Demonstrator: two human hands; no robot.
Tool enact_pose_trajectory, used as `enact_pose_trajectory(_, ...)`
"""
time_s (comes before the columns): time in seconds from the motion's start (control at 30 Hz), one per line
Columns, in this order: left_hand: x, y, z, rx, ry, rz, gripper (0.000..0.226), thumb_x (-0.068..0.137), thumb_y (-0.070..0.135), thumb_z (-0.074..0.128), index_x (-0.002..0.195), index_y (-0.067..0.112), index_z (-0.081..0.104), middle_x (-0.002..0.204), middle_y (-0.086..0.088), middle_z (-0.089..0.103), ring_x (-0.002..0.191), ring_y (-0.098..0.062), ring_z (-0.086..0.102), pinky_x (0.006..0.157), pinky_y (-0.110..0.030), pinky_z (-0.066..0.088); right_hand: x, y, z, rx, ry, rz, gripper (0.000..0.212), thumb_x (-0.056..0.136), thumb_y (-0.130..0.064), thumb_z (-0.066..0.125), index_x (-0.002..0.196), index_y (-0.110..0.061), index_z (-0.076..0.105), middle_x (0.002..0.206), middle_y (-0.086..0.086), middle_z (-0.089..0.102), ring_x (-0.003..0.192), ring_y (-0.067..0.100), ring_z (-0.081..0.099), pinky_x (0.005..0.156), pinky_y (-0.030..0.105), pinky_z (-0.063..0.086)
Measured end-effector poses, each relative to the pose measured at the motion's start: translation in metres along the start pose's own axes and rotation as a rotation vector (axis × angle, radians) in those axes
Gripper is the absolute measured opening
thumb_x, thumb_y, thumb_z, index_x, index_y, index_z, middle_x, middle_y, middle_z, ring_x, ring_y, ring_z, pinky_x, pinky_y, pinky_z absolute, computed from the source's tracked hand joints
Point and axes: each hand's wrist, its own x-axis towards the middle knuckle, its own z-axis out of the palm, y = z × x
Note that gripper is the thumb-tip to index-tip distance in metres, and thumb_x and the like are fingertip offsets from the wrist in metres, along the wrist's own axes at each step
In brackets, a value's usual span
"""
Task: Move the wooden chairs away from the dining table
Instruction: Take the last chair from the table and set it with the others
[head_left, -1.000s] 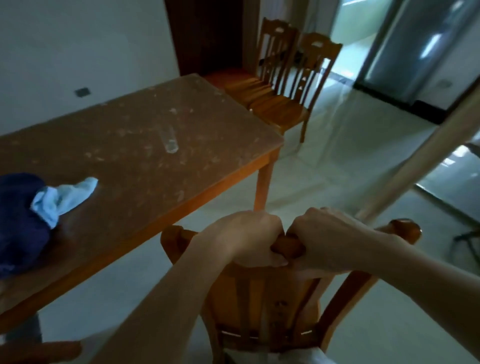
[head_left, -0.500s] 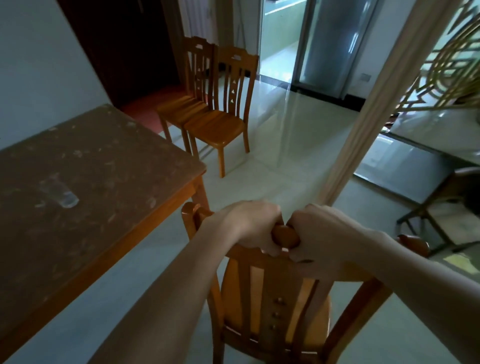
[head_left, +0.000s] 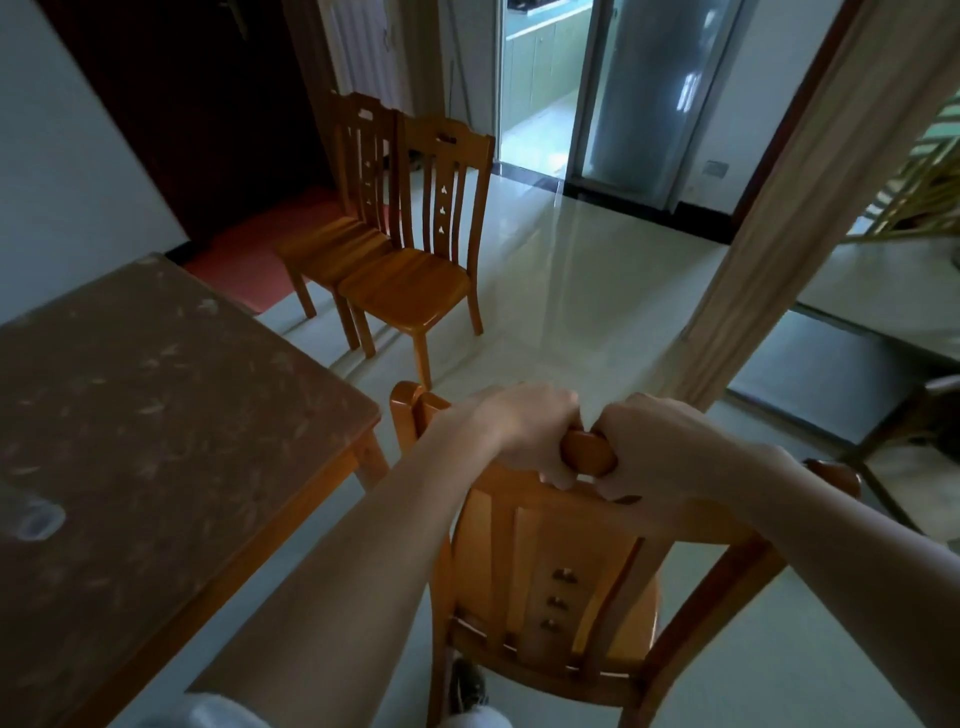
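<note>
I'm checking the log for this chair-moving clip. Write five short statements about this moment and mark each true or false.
1. Both hands grip the top rail of the near chair. True: the left hand and right hand close on it side by side.
2. Two more chairs stand side by side beyond the table. True: the far pair.
3. The near chair is tucked under the dining table. False: it stands off the table's corner.
4. A chair lies tipped on the floor. False: all are upright.
5. The left hand rests on the table. False: it holds the chair.
</note>
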Motion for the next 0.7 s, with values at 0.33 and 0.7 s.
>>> enact_pose_trajectory(0.33,0.096,-0.119,-0.070,0.003,0.025,-0.006,0.013,0.073,0.034,0.086,0.074,0.025,0.076,0.060,0.013,0.071,0.051,0.006,0.062,0.050,-0.016,0.045,0.148,0.027,-0.058,0.033,-0.013,0.051,0.018,0.071,-0.037,0.072,0.063,-0.034,0.056,0.062,-0.008,0.063,0.053,0.010,0.061,0.046,0.020,0.039)
enact_pose_trajectory(0.7,0.221,-0.215,-0.133,0.022,0.010,-0.092,0.015,0.075,0.031,0.087,0.081,0.031,0.073,0.063,0.018,0.068,0.051,0.007,0.065,0.049,-0.013,0.048,0.314,0.108,-0.090,0.071,0.054,-0.006,0.010,0.069,-0.033,0.073,0.071,-0.026,0.066,0.059,-0.006,0.061,0.052,0.011,0.060,0.047,0.022,0.045)
